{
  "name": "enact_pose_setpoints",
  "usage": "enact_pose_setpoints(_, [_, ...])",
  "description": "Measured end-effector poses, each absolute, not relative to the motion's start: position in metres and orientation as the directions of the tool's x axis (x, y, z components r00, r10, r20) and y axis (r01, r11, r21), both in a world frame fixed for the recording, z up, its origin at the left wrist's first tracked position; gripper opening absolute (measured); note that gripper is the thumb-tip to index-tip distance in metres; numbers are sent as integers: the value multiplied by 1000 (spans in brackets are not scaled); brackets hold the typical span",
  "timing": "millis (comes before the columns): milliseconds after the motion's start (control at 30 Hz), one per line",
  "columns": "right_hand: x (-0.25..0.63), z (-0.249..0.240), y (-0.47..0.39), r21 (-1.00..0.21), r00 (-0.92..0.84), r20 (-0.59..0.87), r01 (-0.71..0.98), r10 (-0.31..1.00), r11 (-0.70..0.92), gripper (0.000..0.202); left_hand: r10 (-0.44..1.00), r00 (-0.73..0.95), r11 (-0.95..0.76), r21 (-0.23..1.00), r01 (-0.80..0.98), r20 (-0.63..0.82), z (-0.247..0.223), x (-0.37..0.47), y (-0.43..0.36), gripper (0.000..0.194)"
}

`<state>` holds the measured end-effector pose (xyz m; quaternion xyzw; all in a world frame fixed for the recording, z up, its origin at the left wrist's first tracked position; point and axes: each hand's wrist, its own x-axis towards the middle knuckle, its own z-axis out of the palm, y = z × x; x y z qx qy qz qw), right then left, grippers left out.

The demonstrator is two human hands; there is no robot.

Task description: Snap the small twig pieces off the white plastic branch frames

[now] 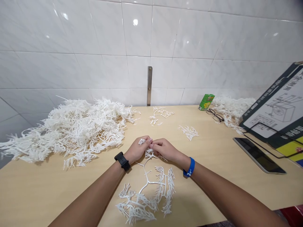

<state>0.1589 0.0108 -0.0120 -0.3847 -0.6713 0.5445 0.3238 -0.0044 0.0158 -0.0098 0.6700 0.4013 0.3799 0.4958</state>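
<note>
My left hand [140,148] and my right hand [165,148] meet at the fingertips over the middle of the table. Both are closed on a white branched plastic piece [149,154], whose thin twigs poke out around the fingers. The exact pinch point is hidden by the fingers. From the hands a thin stem runs toward me to a larger white plastic branch [148,183] with fringed tips, lying between my forearms. A black watch is on my left wrist, a blue band on my right.
A big heap of white branches [80,126] fills the left. Loose pieces [189,132] lie beyond my hands. Rightward are a green box [206,102], glasses [215,115], another white pile [233,108], a tablet-like device [259,154] and a printed carton [276,107]. A tiled wall stands behind.
</note>
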Motion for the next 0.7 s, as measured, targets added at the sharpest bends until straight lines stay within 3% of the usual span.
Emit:
enact_pose_setpoints(100, [158, -17, 14, -993, -496, 28, 83, 868, 79, 34, 914, 391, -173, 976, 130, 110, -12, -6, 16, 40])
enact_pose_setpoints(267, [158, -19, 16, -998, -509, 51, -51, 859, 30, 35, 912, 405, -47, 997, -68, 71, -17, -7, 16, 39])
enact_pose_setpoints(533, [161, -18, 16, -986, -564, 80, -166, 822, -18, 37, 867, 495, 115, 945, -306, 55, -19, -5, 16, 36])
enact_pose_setpoints(700, [162, -15, 16, -976, -478, 121, -219, 870, 15, 33, 895, 440, 135, 896, -423, 73, -12, -6, 15, 38])
